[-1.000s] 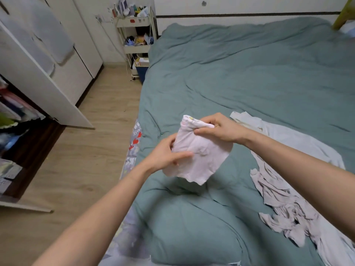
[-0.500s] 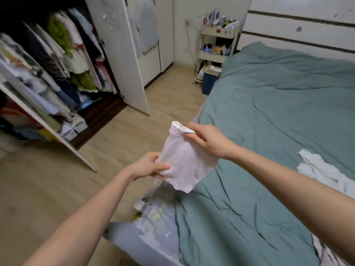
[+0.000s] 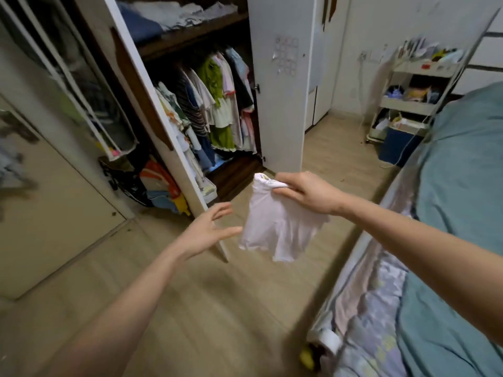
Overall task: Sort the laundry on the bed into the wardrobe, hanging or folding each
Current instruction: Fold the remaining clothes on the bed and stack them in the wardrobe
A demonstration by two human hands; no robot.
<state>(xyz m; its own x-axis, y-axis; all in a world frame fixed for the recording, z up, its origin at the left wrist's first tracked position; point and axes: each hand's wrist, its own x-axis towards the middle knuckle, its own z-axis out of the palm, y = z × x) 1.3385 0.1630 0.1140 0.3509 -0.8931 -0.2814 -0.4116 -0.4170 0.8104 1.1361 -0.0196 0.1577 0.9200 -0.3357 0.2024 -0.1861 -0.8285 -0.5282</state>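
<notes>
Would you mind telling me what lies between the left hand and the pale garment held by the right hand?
Nothing: in the head view, only bare wooden floor shows between the left hand and the pale garment.

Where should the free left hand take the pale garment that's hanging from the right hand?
Probably the loose lower left corner of the pale garment, coming in from the left. The right hand pinches only the bunched top edge, so the cloth hangs free below, and the open left hand is already beside that edge, not touching it.

bed [image 3: 462, 186] cut off at right — cart [image 3: 408, 102] contents blurred.
</notes>
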